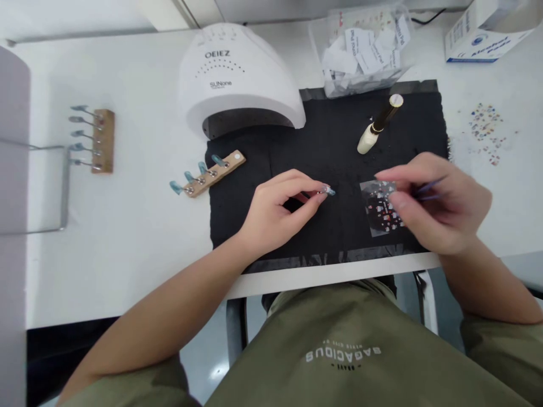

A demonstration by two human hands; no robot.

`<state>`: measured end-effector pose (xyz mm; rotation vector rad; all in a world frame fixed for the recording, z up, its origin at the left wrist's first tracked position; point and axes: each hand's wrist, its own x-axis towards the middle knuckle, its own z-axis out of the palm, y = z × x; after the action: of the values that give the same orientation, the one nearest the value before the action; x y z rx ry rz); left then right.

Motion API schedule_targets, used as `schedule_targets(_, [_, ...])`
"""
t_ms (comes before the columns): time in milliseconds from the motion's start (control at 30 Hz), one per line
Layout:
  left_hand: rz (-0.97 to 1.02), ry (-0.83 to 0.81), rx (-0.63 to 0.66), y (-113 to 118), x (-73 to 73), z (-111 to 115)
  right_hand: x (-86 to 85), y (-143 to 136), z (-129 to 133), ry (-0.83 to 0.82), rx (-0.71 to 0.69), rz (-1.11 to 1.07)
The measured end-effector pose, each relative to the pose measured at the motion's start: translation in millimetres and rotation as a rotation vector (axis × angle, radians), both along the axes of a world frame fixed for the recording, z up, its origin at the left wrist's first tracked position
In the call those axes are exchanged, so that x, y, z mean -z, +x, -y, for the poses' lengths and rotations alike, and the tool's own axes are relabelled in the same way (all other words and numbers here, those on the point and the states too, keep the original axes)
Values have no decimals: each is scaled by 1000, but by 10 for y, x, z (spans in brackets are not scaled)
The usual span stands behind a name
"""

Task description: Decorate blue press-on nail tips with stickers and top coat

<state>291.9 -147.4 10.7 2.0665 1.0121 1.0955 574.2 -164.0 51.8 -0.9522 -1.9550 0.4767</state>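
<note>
My left hand [282, 206] is closed in a pinch over the black cloth [288, 152]. Between its thumb and fingertips is a small blue press-on nail [329, 191], partly covered by the fingers. Purple tweezers [427, 187] lie within my curled right hand [441, 198], mostly hidden. Thumb and index finger of that hand reach over a clear sticker sheet [377, 217] dotted with small red and white designs. Whether they grip the sheet's edge or only hover, I cannot tell. Behind the sheet, a small cream bottle with a dark cap [367, 138] stands on the cloth.
A white nail lamp [237, 73] stands at the back. Blue nails on stems sit along a wooden holder [216, 175], and more on another holder [103, 141] at left. Alcohol pads fill a clear bag [360, 56]; their box [487, 34] and scattered gems [486, 124] are right.
</note>
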Motion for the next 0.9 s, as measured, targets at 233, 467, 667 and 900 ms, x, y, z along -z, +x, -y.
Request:
schedule_targets(233, [15,34,47,33,-2,6,46,-153,54,8,-188,302])
schedule_targets(467, [10,85,64,50,7,40,112,-168,71,60,-144,351])
schedule_targets(667, [25,94,79,53,13,56,118,-172,73,84,-164,330])
schedule_targets(900, [3,90,82,48,-22,64,102,-137,82,110,-192,331])
